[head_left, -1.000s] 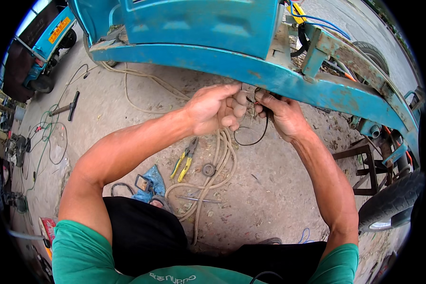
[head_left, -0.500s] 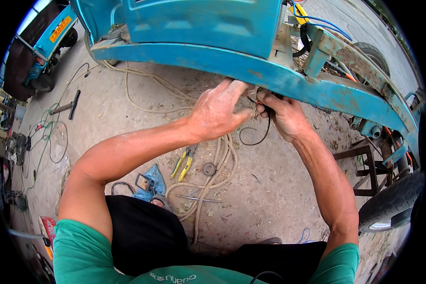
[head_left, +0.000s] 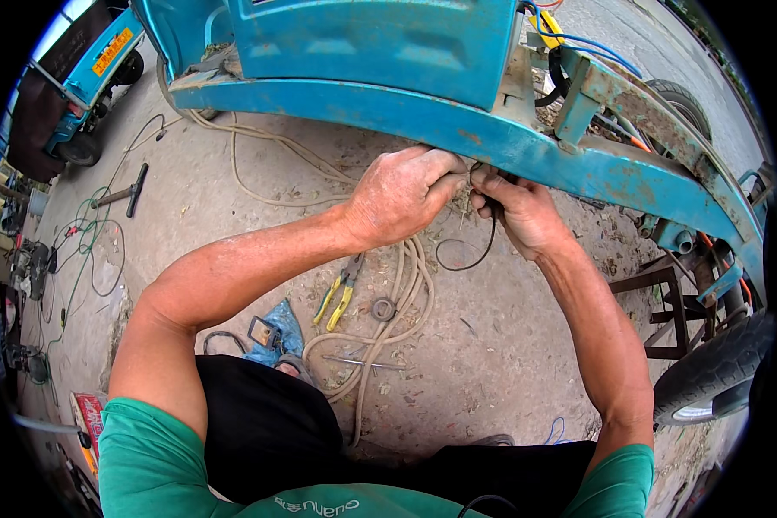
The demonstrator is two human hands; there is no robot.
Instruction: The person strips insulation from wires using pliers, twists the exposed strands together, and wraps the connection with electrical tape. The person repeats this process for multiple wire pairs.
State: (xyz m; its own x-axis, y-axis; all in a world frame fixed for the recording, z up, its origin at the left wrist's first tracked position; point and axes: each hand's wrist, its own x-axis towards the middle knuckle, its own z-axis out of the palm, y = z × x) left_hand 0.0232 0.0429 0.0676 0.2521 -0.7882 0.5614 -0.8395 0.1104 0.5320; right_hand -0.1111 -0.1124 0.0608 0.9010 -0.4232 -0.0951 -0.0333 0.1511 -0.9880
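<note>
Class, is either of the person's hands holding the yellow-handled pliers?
No, the pliers lie on the ground, apart from both the left hand and the right hand.

The long beam (head_left: 363,105) is painted metal, teal with a low sheen, scuffed and rust-flecked. Above it, the panel (head_left: 363,52) looks like pressed sheet metal — smooth and glossier than the beam. Just under the beam, the thin black cable (head_left: 485,252) has a smooth, plastic-looking coat. Farther below it, the pliers (head_left: 340,309) show yellow plastic-looking grips and dull metal; the bag (head_left: 285,325) is crinkled blue plastic. Beneath the beam, the floor (head_left: 509,363) is matt, gritty concrete. Below its right end, the tyre (head_left: 708,371) is matt rubber — grooved, black.
</note>
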